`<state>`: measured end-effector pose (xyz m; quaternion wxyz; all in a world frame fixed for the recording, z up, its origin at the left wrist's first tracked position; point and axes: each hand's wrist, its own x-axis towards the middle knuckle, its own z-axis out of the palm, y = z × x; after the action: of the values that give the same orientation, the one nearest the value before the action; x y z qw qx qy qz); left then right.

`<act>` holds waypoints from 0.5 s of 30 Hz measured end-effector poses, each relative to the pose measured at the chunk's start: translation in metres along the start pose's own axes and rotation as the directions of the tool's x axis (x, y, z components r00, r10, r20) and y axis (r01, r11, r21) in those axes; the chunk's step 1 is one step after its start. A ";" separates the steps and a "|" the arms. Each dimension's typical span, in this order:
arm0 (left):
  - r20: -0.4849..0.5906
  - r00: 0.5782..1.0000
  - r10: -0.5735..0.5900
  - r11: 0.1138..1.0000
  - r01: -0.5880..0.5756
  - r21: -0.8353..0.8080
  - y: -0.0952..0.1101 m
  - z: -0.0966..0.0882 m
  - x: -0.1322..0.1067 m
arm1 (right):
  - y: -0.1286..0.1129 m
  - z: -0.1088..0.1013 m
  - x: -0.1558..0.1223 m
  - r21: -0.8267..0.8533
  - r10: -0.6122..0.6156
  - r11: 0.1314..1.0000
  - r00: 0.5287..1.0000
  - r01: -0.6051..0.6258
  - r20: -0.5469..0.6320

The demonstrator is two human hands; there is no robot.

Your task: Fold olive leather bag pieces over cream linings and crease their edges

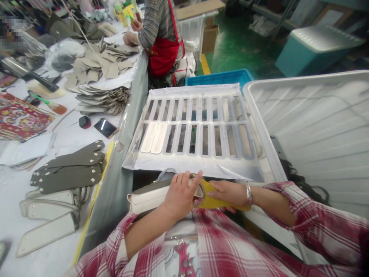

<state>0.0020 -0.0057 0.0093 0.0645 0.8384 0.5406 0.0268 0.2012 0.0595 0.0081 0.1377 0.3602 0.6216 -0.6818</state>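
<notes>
My left hand (pixel 181 194) is closed around one end of a cream and dark-olive piece (pixel 150 200), which looks like a sewn bag part with a stitched line along its face. It is held low in front of my body. My right hand (pixel 229 193) grips a yellow flat sheet (pixel 209 200), with fingers on top of it. The sheet's left end meets the open end of the bag part by my left fingers; how far it reaches inside is hidden. Just beyond both hands lies a white slotted rack (pixel 175 161) with two cream strips (pixel 154 137) in its lower left slots.
A white plastic bin (pixel 311 111) stands at right, a blue crate (pixel 219 77) behind the rack. On the table at left lie olive strips (pixel 72 169), pale panels (pixel 49 231), a phone (pixel 105 127) and stacked pieces (pixel 100 100). A co-worker in a red apron (pixel 164 54) works beyond.
</notes>
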 end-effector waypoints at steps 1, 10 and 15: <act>-0.004 1.000 0.001 1.000 -0.001 0.002 0.000 0.001 0.000 | -0.001 0.000 0.001 -0.003 0.008 1.000 1.000 -0.008 0.003; -0.012 1.000 0.004 1.000 -0.005 -0.019 -0.004 0.004 0.000 | -0.005 -0.005 0.005 -0.080 0.025 0.996 1.000 -0.025 -0.005; -0.014 1.000 0.013 0.999 -0.013 -0.035 -0.006 0.005 -0.003 | 0.020 0.016 0.012 0.200 0.033 0.980 0.986 0.000 -0.166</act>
<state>-0.0048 -0.0065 0.0037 0.0754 0.8404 0.5349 0.0428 0.2002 0.0439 -0.0159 0.0535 0.4336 0.5565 -0.7067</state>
